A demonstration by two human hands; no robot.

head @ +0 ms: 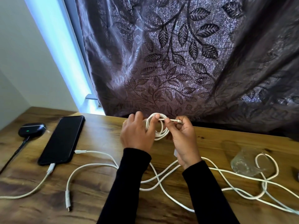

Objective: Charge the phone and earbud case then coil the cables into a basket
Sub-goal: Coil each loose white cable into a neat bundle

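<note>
We are gripping coil: left hand holding loops, right hand pinching plug end; cable limp, springy.

Under both hands, wood-grain table, brown, streaked, faint sheen. Between the fingers, coiled white cable, smooth matt plastic sheath. Left of the left hand, phone with black glass face, glossy, reflecting little. Further left, earbud case in shiny dark plastic. Below the wrists, loose white cables, same smooth rubbery plastic, stiffer moulded plugs at the ends. Right of the right hand, clear glass or plastic cup, transparent, cannot tell which. Beyond the hands, curtain of woven purple-brown cloth, slightly lustrous, with darker raised leaf pattern. On the forearms, black matt knit sleeves.
</note>
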